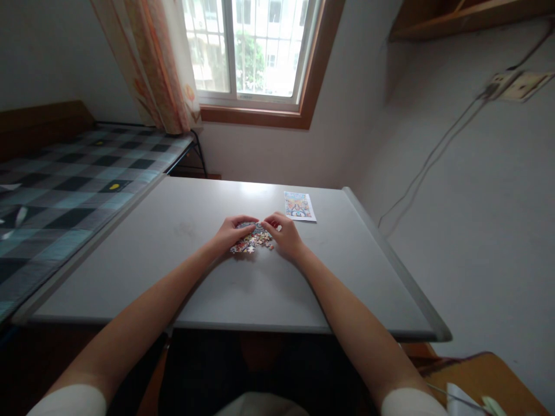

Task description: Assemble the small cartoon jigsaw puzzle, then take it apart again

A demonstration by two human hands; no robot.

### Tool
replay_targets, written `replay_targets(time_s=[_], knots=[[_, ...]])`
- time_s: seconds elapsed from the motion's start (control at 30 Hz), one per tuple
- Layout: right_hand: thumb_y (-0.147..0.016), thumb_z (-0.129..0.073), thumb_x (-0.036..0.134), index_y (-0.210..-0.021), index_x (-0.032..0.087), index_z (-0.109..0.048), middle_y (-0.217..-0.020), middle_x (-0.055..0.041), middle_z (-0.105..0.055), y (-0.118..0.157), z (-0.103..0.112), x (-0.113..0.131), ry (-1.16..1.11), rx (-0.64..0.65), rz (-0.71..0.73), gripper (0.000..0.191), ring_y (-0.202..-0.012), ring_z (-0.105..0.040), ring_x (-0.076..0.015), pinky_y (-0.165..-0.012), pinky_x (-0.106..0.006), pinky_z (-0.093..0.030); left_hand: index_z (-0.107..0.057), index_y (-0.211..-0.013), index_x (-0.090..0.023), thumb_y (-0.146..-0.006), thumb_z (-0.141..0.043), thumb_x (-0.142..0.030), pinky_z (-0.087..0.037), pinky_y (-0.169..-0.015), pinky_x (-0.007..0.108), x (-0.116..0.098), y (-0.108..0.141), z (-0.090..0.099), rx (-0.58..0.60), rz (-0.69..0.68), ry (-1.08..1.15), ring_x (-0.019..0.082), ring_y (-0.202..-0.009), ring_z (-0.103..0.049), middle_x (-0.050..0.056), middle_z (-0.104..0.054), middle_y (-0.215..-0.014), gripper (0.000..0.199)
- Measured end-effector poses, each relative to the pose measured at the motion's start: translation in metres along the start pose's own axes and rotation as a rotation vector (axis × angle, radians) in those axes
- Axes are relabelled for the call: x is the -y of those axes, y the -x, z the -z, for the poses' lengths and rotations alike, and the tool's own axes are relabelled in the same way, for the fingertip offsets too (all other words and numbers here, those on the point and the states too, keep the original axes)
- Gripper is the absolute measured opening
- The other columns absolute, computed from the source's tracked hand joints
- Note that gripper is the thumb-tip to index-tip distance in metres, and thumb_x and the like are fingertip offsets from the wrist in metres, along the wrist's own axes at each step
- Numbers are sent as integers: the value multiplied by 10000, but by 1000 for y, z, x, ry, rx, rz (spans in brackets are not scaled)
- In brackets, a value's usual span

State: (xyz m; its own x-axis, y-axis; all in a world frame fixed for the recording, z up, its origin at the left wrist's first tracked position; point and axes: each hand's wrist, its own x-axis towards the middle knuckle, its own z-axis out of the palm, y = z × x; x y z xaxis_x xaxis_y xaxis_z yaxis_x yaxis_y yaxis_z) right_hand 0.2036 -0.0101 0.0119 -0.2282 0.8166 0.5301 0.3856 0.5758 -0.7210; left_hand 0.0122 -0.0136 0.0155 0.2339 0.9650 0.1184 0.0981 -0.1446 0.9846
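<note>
A heap of colourful jigsaw puzzle pieces (251,242) lies between my hands near the middle of the table, some showing pale backs. My left hand (233,232) curls around the heap's left and far side, its thumb laid over the pieces and its fingers behind them. From the right, my right hand (284,234) reaches in with bent fingers and thumb closed on pieces at the heap's far edge. Both sets of fingertips almost meet there. Exactly which pieces each hand grips is too small to make out. Just beyond my right hand rests a printed picture sheet (299,206).
The grey-white table (182,271) has a raised rim along its right side. A bed with a checked cover (143,153) adjoins on the left. Behind are a curtain (162,69) and a barred window (264,52). A cable (427,156) hangs along the right wall.
</note>
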Motion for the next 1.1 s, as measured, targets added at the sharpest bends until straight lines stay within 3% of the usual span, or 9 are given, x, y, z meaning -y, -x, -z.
replay_targets(time_s=[0.47,0.8,1.1], knots=[[-772,-664,437,-793,182,-648,-699,-10,-651,1,-5,-1,-233,-8,-135,256,-656,-582,-139,-634,-277,-470,-730,-848,-138,-594,-815,-485,-505,-674,298,0,-1,-2,-35,9,78,182,-704,-634,52,-706,-781,438],[-795,-630,460,-792,196,-667,-744,-26,-668,1,-4,5,-103,-42,-112,266,-707,-593,-151,-696,-294,-478,-729,-836,-134,-589,-818,-491,-504,-665,286,0,-2,-1,-50,-3,51,186,-717,-632,57,-709,-792,444],[-746,-656,496,-910,167,-678,-586,33,-531,-1,-6,2,-305,-34,-201,368,-534,-460,-99,-509,-238,-371,-744,-831,-138,-604,-804,-491,-516,-711,311,1,-2,-2,-79,-55,27,202,-756,-640,68,-723,-825,423]])
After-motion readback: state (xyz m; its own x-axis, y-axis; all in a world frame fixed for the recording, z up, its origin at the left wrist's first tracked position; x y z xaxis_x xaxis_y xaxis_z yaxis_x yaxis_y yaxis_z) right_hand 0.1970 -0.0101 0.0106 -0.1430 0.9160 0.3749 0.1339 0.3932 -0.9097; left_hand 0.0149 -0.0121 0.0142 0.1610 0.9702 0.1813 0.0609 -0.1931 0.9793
